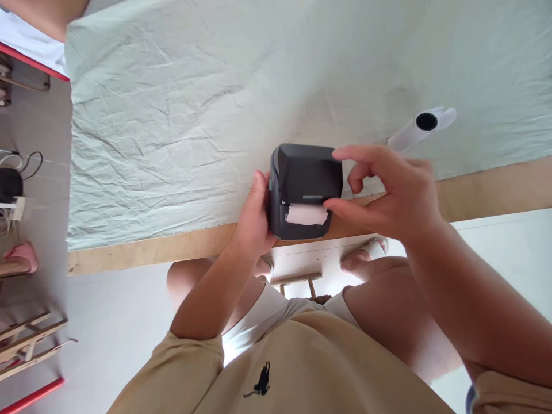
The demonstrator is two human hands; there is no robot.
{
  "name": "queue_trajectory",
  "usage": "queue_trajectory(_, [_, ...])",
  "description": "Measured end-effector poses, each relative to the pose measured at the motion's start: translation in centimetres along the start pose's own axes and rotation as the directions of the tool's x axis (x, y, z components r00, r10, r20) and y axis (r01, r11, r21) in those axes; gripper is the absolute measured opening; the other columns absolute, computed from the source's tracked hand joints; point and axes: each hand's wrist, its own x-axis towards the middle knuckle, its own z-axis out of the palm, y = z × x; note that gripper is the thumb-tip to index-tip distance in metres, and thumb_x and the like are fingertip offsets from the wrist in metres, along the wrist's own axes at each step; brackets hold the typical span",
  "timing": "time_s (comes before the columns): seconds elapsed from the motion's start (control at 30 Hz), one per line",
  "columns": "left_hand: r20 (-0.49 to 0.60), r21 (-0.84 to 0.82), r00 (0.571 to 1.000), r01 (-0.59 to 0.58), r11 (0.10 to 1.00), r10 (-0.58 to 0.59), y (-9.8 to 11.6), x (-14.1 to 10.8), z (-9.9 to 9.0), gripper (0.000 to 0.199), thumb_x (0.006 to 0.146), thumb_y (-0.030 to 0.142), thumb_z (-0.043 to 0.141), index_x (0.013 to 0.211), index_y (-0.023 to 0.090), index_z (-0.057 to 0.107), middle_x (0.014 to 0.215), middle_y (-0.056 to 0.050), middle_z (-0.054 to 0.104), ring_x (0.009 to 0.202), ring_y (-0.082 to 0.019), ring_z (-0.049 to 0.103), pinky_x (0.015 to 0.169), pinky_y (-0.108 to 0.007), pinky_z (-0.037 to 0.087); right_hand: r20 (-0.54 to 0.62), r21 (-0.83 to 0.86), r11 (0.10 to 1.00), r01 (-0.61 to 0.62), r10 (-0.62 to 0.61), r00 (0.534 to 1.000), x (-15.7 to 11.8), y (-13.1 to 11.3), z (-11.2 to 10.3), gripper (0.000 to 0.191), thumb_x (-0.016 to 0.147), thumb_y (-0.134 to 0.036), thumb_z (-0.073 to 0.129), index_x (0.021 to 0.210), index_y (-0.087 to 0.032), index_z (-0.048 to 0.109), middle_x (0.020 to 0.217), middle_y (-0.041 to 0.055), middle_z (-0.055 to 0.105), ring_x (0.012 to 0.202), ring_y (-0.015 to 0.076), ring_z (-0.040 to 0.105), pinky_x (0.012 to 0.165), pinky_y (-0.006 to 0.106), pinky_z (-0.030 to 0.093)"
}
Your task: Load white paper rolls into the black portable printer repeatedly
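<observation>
A small black receipt printer is in the middle of the view, at the front edge of the cloth-covered table. Its lid looks closed, and a short strip of white paper sticks out of the slot below it. My left hand grips the printer's left side, thumb up along the edge and the other fingers hidden behind or below. On the right, my right hand has thumb and index finger spread, their tips at the lid's right edge, beside the paper. The other fingers are curled loosely.
A white roll with a dark round end lies on the pale green cloth, right of the printer. A wooden edge runs along the table front. Another person's arm shows top left; wooden stools stand lower left.
</observation>
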Motion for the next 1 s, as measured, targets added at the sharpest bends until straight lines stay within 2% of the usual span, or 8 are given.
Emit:
queue_trajectory(0.1, [0.033,0.017,0.999,-0.043,0.999,0.042,-0.1,-0.2,-0.1,0.059,0.094,0.081,0.085,0.113,0.025,0.080,0.108,-0.006,0.091,0.140,-0.040,0.084,0.100,-0.047,0.078,-0.183,-0.043,0.995,-0.094,0.085,0.979,0.3,-1.5,0.4,0.012,0.112,-0.041,0.071,0.114,-0.038,0.082,0.061,-0.0065,0.066,0.055,0.0189,0.067,0.057,0.037,0.052])
queue_trajectory(0.23, [0.048,0.051,0.999,-0.024,0.998,0.021,-0.3,-0.5,-0.3,0.061,0.089,0.073,0.094,0.123,0.026,0.077,0.112,-0.008,0.091,0.138,-0.040,0.084,0.095,-0.044,0.077,-0.356,0.002,0.987,-0.158,0.149,0.923,0.8,-2.5,1.3,0.010,0.109,-0.036,0.074,0.100,-0.035,0.075,0.075,-0.0053,0.081,0.060,0.0196,0.074,0.049,0.037,0.042])
queue_trajectory(0.37, [0.114,0.069,0.993,-0.050,0.996,0.042,-0.4,-0.7,-0.4,0.063,0.092,0.076,0.090,0.132,0.029,0.075,0.117,-0.009,0.091,0.134,-0.040,0.086,0.084,-0.043,0.075,-0.178,-0.215,0.976,-0.040,0.001,0.984,1.2,-2.5,1.6,0.017,0.104,-0.022,0.069,0.092,-0.031,0.076,0.074,-0.0057,0.081,0.055,0.0143,0.061,0.053,0.035,0.037])
queue_trajectory(0.47, [0.149,0.095,0.986,-0.084,0.992,0.069,-0.4,-0.9,-0.5,0.056,0.097,0.075,0.086,0.129,0.030,0.077,0.119,-0.009,0.091,0.128,-0.038,0.087,0.079,-0.041,0.072,0.051,-0.354,0.934,-0.045,0.067,0.996,1.3,-2.8,1.5,0.020,0.100,-0.020,0.064,0.095,-0.029,0.081,0.076,-0.0028,0.081,0.057,0.0140,0.056,0.054,0.034,0.028])
queue_trajectory(0.67, [0.138,0.099,0.988,-0.085,0.991,0.071,-0.3,-1.0,-0.4,0.058,0.098,0.073,0.086,0.133,0.028,0.077,0.127,-0.009,0.090,0.124,-0.035,0.088,0.087,-0.043,0.074,0.250,-0.208,0.972,-0.113,0.164,0.954,1.8,-3.1,-0.5,0.030,0.091,-0.028,0.074,0.118,-0.029,0.087,0.074,-0.0021,0.076,0.059,0.0157,0.055,0.055,0.031,0.032])
queue_trajectory(0.77, [0.069,0.037,0.997,-0.046,0.998,0.044,-0.2,-0.8,-0.2,0.064,0.093,0.074,0.091,0.135,0.030,0.074,0.122,-0.006,0.091,0.121,-0.035,0.090,0.084,-0.043,0.076,0.167,0.064,0.977,-0.202,0.189,0.968,1.8,-2.7,-1.2,0.030,0.094,-0.030,0.075,0.122,-0.031,0.086,0.081,-0.0010,0.076,0.062,0.0168,0.058,0.060,0.035,0.047])
queue_trajectory(0.87, [0.041,0.015,0.999,-0.002,1.000,0.002,0.0,-0.7,0.0,0.067,0.088,0.077,0.094,0.132,0.030,0.073,0.115,-0.005,0.092,0.118,-0.036,0.091,0.086,-0.046,0.077,-0.019,0.375,0.883,-0.282,0.312,0.950,1.2,-1.0,-0.6,0.022,0.105,-0.043,0.066,0.118,-0.034,0.080,0.095,0.0023,0.078,0.061,0.0183,0.058,0.054,0.038,0.047])
queue_trajectory(1.0, [0.046,0.010,0.998,0.035,0.999,-0.036,0.2,-0.7,0.1,0.076,0.085,0.077,0.096,0.139,0.031,0.070,0.124,-0.007,0.091,0.134,-0.040,0.086,0.093,-0.050,0.079,-0.156,0.289,0.880,-0.378,0.432,0.888,0.0,2.3,1.1,0.031,0.103,-0.062,0.074,0.104,-0.033,0.067,0.083,0.0017,0.068,0.056,0.0172,0.050,0.047,0.037,0.038])
